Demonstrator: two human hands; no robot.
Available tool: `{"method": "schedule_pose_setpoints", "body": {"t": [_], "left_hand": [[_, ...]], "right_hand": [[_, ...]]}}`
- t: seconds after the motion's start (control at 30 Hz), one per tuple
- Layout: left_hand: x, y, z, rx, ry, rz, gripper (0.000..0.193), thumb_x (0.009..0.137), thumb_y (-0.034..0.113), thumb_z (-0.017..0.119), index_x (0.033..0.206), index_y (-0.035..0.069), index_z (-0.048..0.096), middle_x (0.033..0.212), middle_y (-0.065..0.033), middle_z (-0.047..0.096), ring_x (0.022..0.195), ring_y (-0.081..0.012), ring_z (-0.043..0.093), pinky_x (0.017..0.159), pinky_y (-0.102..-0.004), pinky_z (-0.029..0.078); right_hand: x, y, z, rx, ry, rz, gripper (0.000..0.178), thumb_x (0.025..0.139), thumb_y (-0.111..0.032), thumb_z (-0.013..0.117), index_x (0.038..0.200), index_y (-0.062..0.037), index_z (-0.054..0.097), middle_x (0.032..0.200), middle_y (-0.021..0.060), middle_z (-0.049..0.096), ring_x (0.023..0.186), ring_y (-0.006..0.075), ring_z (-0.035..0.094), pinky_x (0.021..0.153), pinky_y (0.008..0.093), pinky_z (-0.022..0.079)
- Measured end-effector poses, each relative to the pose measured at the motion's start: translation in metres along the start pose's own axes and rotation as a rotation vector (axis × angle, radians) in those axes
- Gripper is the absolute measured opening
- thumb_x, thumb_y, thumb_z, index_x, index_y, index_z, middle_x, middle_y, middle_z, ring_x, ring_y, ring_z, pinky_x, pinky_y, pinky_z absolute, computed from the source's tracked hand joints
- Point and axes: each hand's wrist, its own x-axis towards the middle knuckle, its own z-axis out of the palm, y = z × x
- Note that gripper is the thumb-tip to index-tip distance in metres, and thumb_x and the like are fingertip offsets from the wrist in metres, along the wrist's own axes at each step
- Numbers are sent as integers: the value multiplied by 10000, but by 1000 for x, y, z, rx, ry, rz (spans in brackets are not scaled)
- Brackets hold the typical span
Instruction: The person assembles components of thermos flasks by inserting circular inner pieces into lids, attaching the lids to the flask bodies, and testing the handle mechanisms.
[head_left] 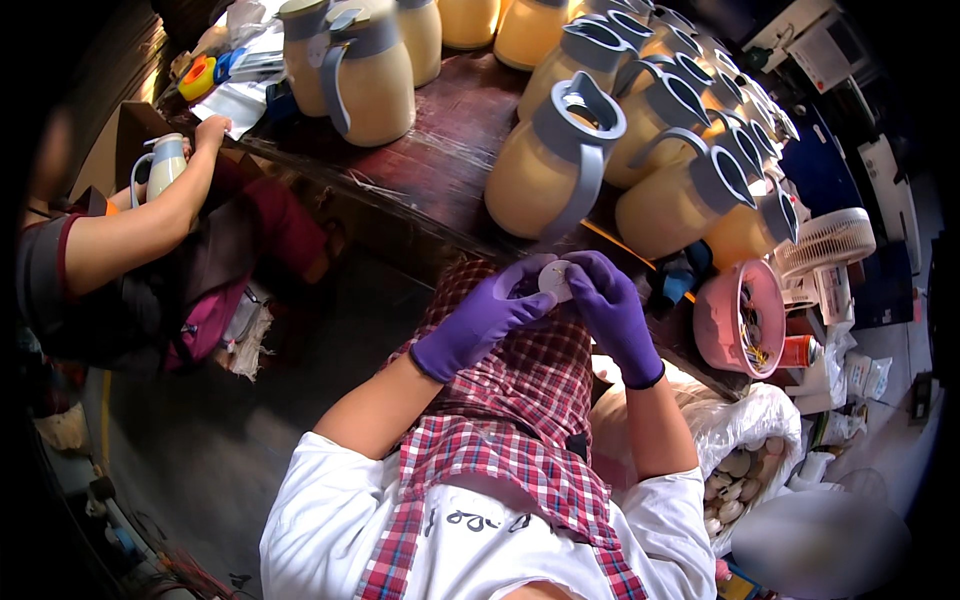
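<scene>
In front of my lap, just off the table's near edge, a small round whitish disc [555, 281] is held between my two purple-gloved hands. My left hand [492, 315] pinches its left side with thumb and fingers. On the opposite side, the curled fingers of my right hand [612, 305] grip its edge. What the disc belongs to cannot be made out. Closest beyond my hands stands a beige jug [530, 175] with a grey collar and handle and an open top.
Several similar open jugs [660, 215] crowd the right of the dark wooden table [440, 180]; lidded jugs [375, 95] stand farther left. A pink bucket [715, 315] of small parts and a white fan [825, 240] are at right. A plastic-lined sack [770, 420] holds round pieces. Left, another person [150, 235] holds a jug.
</scene>
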Motion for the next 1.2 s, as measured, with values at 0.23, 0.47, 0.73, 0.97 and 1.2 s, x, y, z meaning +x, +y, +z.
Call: {"method": "schedule_pose_setpoints", "body": {"t": [0.23,0.47,0.73,0.97,1.2], "left_hand": [[3,-12,-38,-9,182,-156,262,1030,212,650,1261,93,625,1159,7,653,1026,-90,626,895,-276,545],[17,-26,-85,41,34,150,232,1045,167,612,1234,33,621,1163,-59,679,1087,-142,648,936,-306,541],[53,43,-55,-345,74,392,315,1070,331,557,1204,49,602,1197,-91,663,1184,-212,626,1021,-360,497],[86,98,-33,-464,-206,499,266,1095,276,500,1200,53,599,905,-26,552,1043,-224,585,956,-368,471],[62,93,2,-336,64,441,464,1053,88,547,1505,26,465,1106,-54,644,1025,-157,597,971,-350,518]], "right_hand": [[10,22,-5,97,5,-16,150,1010,-74,579,1089,34,648,1065,49,655,983,121,628,889,266,511],[36,80,-20,-198,172,-127,147,1011,-96,607,1122,-12,652,1035,81,675,966,123,647,842,274,524],[69,-9,-26,346,477,-265,211,1022,-47,603,1225,-3,641,1135,33,672,1016,100,624,909,260,514],[91,-92,-21,-91,272,-739,253,920,18,676,1165,-37,703,1027,60,690,878,135,614,798,280,507],[109,-103,-13,-377,85,-845,422,831,-31,753,1247,-85,705,1014,81,731,999,244,684,879,342,531]]}}
